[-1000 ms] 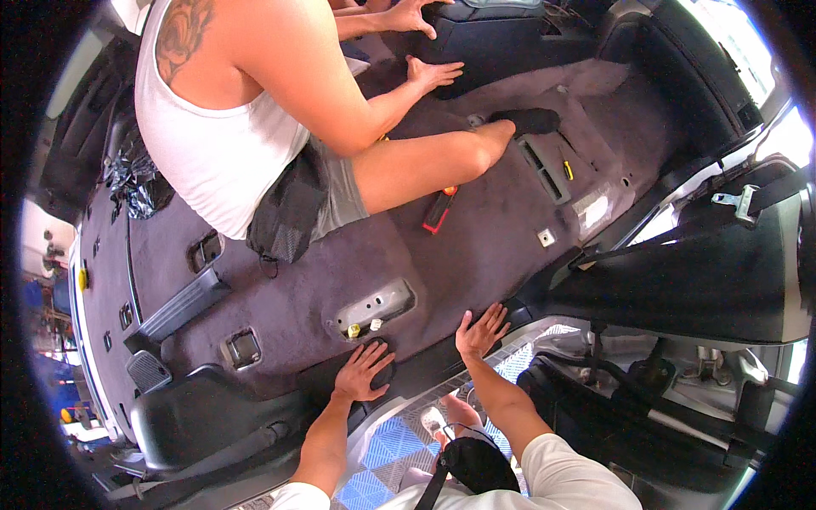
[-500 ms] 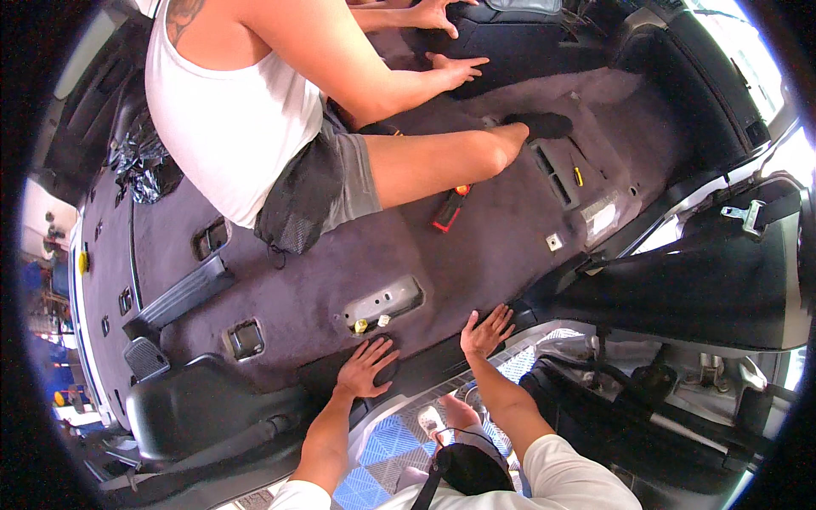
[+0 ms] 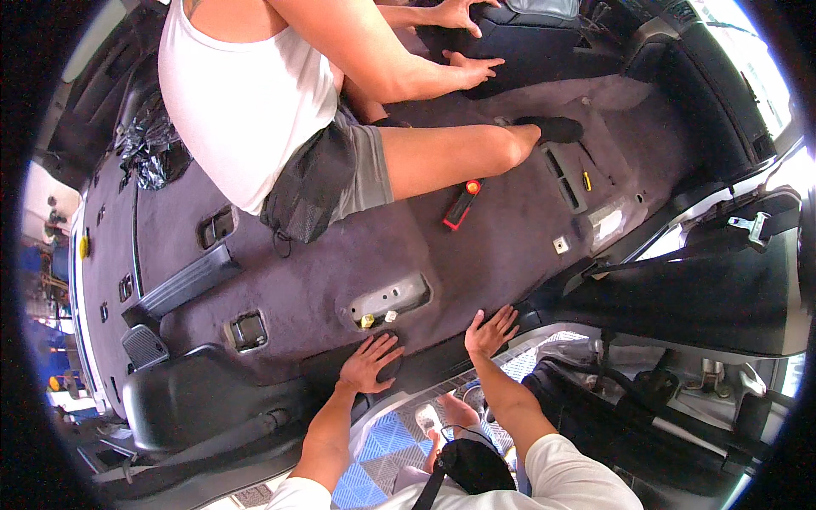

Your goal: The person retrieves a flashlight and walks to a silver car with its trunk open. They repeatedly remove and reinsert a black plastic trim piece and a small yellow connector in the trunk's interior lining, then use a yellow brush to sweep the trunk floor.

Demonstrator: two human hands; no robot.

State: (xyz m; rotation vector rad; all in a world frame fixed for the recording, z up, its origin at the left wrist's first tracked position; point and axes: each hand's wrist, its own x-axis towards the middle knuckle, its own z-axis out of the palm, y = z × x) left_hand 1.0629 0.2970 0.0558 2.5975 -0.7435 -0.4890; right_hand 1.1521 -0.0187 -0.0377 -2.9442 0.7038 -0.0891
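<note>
Palm down and fingers spread, my left hand (image 3: 368, 363) rests on the black sill trim (image 3: 421, 361) at the edge of the vehicle's carpet. My right hand (image 3: 490, 331) lies flat a little to the right, on the same edge, its fingers stretched out. Both hands hold nothing. Just beyond my left hand, a metal bracket (image 3: 393, 299) shows through a cut-out in the dark purple carpet (image 3: 476, 272). Two small connectors, one yellow (image 3: 367, 321) and one white (image 3: 391, 316), lie at the bracket's near side.
A co-worker in a white tank top (image 3: 246, 102) kneels on the carpet, hands by a black console (image 3: 527, 51). A red and black tool (image 3: 463, 204) and a small yellow tool (image 3: 586, 180) lie there. A black plastic bag (image 3: 153, 149) is at left; a seat belt buckle (image 3: 750, 225) at right.
My hands stay in place on the trim. The view has shifted slightly, so the interior sits a bit further right. More of the red and black tool shows beside the co-worker's leg.
</note>
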